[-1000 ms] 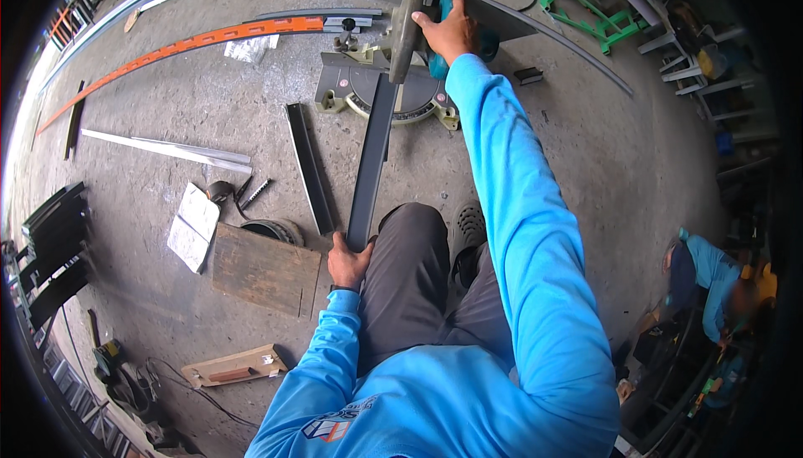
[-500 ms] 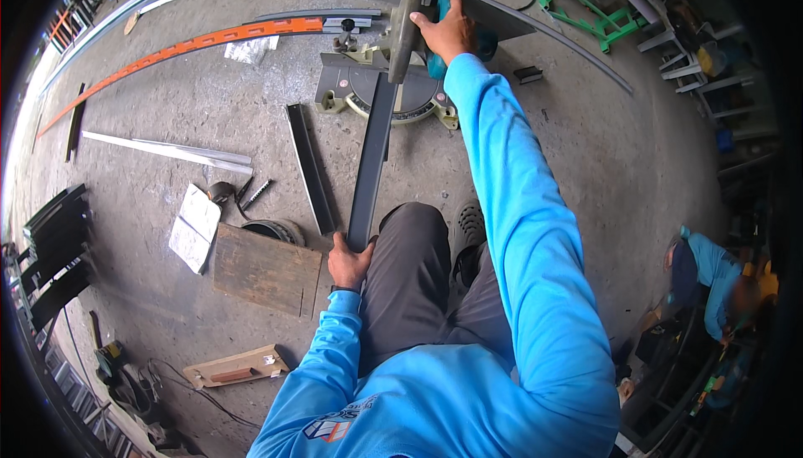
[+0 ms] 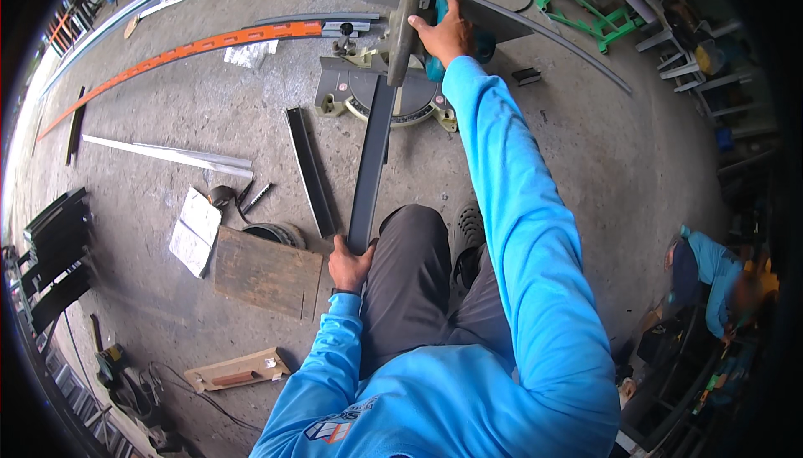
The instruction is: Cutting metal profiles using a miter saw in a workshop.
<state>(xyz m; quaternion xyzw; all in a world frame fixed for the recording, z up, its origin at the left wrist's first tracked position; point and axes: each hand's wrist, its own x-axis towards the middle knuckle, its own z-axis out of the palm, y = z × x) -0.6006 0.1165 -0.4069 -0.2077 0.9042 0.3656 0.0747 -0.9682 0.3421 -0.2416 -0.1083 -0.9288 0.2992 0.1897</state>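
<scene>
A miter saw [image 3: 405, 35] stands on the floor ahead, its blade guard over the base. My right hand [image 3: 447, 33] is closed around the saw's teal handle at the top. Between my knee and the saw runs a long dark grey metal channel [image 3: 370, 161], its far end on the saw base under the guard. My left hand [image 3: 350, 264] grips the near end of this channel beside my left knee. Just left of it, a second, shorter dark channel [image 3: 309, 172] lies on the concrete. The blade's edge is hidden by the guard.
Orange perforated metal strip [image 3: 192, 55] stretches left from the saw. White strips [image 3: 171, 153], an open notebook [image 3: 196, 230], a tape measure [image 3: 221, 196] and a wooden board [image 3: 266, 270] lie at left. A green stand [image 3: 585, 6] is far right; another person [image 3: 711, 274] crouches at right.
Almost nothing differs. My right hand and the saw's head sit very slightly lower in the picture; both hands keep their grips.
</scene>
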